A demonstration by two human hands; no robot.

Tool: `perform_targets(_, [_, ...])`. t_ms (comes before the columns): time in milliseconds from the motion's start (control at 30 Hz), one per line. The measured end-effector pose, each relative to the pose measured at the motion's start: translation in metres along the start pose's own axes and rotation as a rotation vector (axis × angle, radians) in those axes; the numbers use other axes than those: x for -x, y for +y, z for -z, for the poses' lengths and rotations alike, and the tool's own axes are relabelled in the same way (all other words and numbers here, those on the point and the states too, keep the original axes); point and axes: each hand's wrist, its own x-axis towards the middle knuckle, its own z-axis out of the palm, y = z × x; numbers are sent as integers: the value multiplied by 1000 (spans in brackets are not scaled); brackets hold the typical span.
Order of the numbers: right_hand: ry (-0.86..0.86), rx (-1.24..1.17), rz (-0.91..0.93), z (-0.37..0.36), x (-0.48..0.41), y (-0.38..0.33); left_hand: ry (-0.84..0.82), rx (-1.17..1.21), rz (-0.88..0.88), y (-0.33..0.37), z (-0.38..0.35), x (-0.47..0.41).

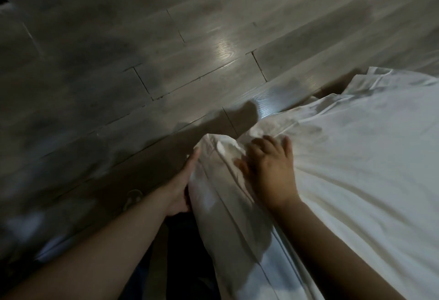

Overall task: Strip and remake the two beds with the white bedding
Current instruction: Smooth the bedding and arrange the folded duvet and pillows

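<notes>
A bed covered in a white sheet (356, 169) fills the right half of the view, its corner near the middle. My right hand (270, 169) lies on top of that corner, fingers spread and bent into the bunched cloth. My left hand (184, 185) is against the side of the corner, thumb up along the sheet; its fingers are hidden under the cloth. A second fold of white bedding (384, 79) shows at the far right edge of the bed.
Grey wood-look floor planks (142, 50) take up the left and top of the view, with a bright light reflection in the middle. A foot in a sandal (133, 198) stands on the floor beside the bed.
</notes>
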Motion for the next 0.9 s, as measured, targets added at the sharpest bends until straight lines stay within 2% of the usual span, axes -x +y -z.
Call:
perform_targets(100, [4,-4,-219,29,38,4,-71,-22,-61,5,-18,7])
perform_targets(200, [-256,24,-452,27,68,11,-52,-57,-121,7,-30,7])
perform_targets(300, [-326,76,-437,1,72,10,88,6,-230,13,-40,9])
perform_targets(367, [-287,64,-443,-8,71,8,148,31,-268,19,-48,13])
perform_targets(500, [-224,8,-441,-7,85,10,184,-89,-330,26,-52,25])
perform_targets(767, [-60,-666,-539,53,140,-18,363,-228,-510,14,-48,87])
perform_targets(900, [74,-944,-649,101,179,-37,312,-280,-643,6,-66,142])
